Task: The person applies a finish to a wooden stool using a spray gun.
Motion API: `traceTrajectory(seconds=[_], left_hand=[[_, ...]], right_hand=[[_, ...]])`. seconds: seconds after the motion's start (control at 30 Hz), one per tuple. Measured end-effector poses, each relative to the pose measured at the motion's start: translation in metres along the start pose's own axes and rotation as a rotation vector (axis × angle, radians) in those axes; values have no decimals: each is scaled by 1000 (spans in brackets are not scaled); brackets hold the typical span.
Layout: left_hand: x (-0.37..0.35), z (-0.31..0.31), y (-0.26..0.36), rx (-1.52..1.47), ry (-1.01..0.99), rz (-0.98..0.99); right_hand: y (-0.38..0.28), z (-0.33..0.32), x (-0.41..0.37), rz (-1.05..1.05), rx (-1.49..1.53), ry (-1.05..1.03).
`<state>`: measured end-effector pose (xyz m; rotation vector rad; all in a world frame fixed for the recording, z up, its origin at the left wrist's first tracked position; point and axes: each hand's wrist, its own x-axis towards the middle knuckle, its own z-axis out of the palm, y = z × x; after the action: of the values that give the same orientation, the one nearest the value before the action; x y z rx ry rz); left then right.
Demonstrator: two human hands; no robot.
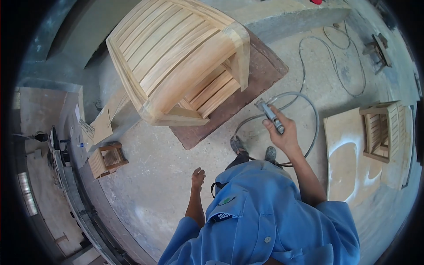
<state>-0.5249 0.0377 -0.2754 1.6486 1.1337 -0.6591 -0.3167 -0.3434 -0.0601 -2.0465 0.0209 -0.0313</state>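
My right hand is closed around a silver spray gun, its head pointing up and left toward the chair. A grey hose loops around that hand; where it joins the gun is hard to make out. My left hand hangs low at my side, fingers curled, with nothing visible in it. Ahead of me a pale wooden slatted chair rests tilted on a reddish-brown platform. Neither hand touches the chair.
A small wooden stool stands at left. On the right, another slatted chair sits by a board with white overspray. Thin hose coils across the floor near a dark stand. A concrete ledge runs behind the platform.
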Motion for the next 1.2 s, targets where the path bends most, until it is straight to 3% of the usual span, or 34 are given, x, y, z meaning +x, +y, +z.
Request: traceTrajectory(seconds=[0.07,0.27,0.4,0.5,0.77,1.0,1.07,1.2], left_hand=[[4,-8,12,2,-30,19],[8,-43,29,6,-45,64],[9,-65,18,10,8,17],[7,-77,12,36,7,-25],[5,-88,18,30,-1,-28],[16,-94,38,52,-31,87],[18,-92,44,69,-62,115],[21,-81,46,73,-69,99]], right_hand=[[-3,9,5,-137,4,60],[-30,45,22,-269,34,94],[-43,64,34,-221,-20,116],[-47,80,34,-144,-90,-19],[-68,109,26,-263,35,-214],[-56,95,40,-127,-14,-41],[-47,86,36,-158,-61,155],[-44,67,22,-111,-90,132]])
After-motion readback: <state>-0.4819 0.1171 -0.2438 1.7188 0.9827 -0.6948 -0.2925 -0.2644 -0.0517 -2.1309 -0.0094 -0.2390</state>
